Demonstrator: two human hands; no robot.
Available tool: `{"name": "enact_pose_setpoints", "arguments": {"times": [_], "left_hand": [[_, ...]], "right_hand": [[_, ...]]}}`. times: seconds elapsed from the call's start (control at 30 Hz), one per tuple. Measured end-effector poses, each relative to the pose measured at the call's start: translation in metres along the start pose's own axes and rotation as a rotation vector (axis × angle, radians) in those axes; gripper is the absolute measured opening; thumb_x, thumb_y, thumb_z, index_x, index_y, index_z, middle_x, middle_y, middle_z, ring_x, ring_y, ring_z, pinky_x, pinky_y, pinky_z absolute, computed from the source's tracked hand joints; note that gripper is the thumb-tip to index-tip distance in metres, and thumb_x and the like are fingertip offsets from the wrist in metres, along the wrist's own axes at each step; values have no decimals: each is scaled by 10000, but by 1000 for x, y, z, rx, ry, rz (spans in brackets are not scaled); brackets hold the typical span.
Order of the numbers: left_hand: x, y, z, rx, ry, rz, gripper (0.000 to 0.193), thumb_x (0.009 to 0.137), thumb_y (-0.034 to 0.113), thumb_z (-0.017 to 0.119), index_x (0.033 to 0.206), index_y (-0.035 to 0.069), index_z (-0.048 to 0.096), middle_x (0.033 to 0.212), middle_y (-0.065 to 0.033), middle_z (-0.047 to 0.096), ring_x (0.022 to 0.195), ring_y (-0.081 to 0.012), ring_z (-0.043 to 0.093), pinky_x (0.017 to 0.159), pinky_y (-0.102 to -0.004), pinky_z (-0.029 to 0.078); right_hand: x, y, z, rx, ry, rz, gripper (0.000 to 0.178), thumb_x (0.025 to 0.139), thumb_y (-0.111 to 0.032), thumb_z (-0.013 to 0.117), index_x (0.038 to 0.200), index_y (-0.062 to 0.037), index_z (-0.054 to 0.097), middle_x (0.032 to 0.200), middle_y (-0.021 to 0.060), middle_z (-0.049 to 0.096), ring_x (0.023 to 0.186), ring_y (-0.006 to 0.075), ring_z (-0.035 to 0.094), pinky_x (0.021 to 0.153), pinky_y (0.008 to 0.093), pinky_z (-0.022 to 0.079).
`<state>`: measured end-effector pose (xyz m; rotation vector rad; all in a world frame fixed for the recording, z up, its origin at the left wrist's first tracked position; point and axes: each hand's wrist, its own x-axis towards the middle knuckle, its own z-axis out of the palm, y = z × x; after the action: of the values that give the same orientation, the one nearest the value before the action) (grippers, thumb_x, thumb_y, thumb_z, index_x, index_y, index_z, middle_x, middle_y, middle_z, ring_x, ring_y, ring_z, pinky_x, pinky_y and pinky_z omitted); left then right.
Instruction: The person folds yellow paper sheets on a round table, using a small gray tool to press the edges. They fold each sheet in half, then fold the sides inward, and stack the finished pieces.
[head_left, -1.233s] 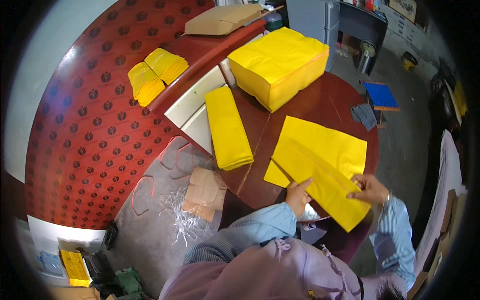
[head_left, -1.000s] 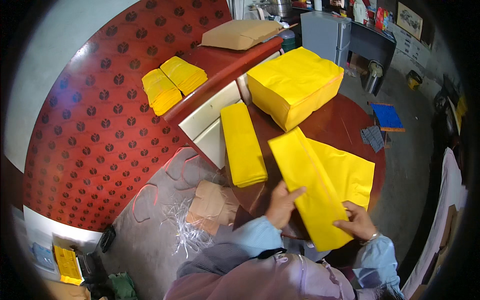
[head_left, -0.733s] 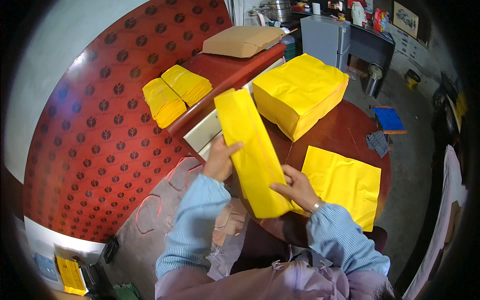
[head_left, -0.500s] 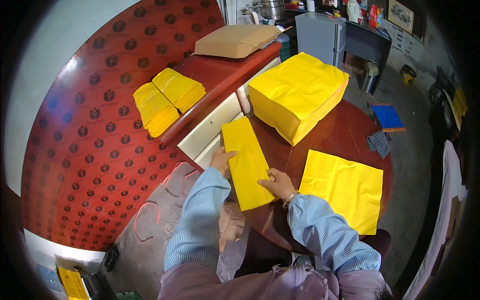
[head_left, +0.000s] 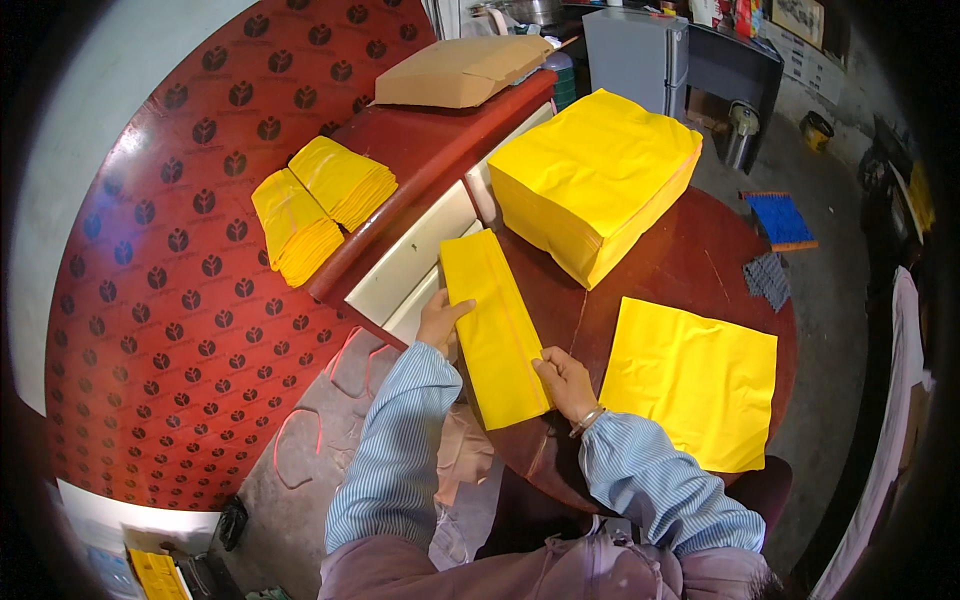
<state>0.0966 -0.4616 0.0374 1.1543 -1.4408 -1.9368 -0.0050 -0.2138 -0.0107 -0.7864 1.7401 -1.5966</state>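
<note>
The left hand (head_left: 438,318) and right hand (head_left: 567,384) clasp opposite edges of the folded pile (head_left: 488,325), thumbs on top, fingers partly hidden; it lies on the table (head_left: 655,262), underside unseen.

- Your head camera, left of a pair, looks steeply down over your left hand (head_left: 438,318) and right hand (head_left: 567,383), both near.
- It faces forward across the round table (head_left: 680,240).
- Its wide fisheye reaches the grey refrigerator (head_left: 625,65).

Forearms (head_left: 398,430) extended forward; left hand (head_left: 438,320) farther out, thumb pointing right; right hand (head_left: 566,383) nearer, fingers curled
</note>
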Motion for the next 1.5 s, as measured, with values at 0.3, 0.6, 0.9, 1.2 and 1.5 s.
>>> {"name": "enact_pose_setpoints", "arguments": {"times": [0.3, 0.6, 0.9, 1.2, 1.5], "left_hand": [[-4, 3, 5, -38, -25, 12, 567, 947, 20, 762, 1463, -7, 526, 1249, -156, 726, 1058, -248, 762, 896, -341, 641], [-10, 4, 8, 171, 70, 180, 573, 980, 37, 726, 1488, -50, 476, 1365, -198, 653, 1130, -291, 716, 954, -356, 596], [-141, -49, 18, 42, 63, 297, 689, 1096, 111, 518, 1670, -45, 170, 1741, -276, 175, 1629, -351, 192, 1307, -394, 187], [-182, -85, 59, -135, 35, 217, 649, 1165, 337, 317, 1714, 57, 113, 1749, -186, 217, 1591, -323, 269, 1286, -384, 228], [-177, -97, 59, -119, 45, 221, 682, 1143, 316, 379, 1708, 38, 116, 1733, -192, 252, 1575, -335, 305, 1272, -385, 260]], "right_hand": [[0, 8, 6, 33, 61, -22, 190, 1032, -222, 662, 1062, -35, 679, 769, 93, 672, 722, 141, 627, 675, 325, 507], [-5, -10, -3, -106, 133, -45, 271, 1025, -283, 666, 1099, -29, 722, 818, 163, 713, 768, 216, 713, 725, 378, 552], [-39, -11, -22, -27, 128, -13, 291, 1095, -230, 601, 1280, -17, 671, 1078, 61, 726, 989, 147, 679, 885, 281, 545], [-47, -17, -14, 173, -71, 122, 669, 1166, -478, 304, 1661, -29, 318, 1720, 163, 324, 1598, 276, 287, 1303, 346, 194], [-44, -17, -9, 133, -115, 112, 729, 1158, -523, 270, 1695, -35, 203, 1765, 170, 207, 1639, 274, 177, 1318, 335, 117]]}}
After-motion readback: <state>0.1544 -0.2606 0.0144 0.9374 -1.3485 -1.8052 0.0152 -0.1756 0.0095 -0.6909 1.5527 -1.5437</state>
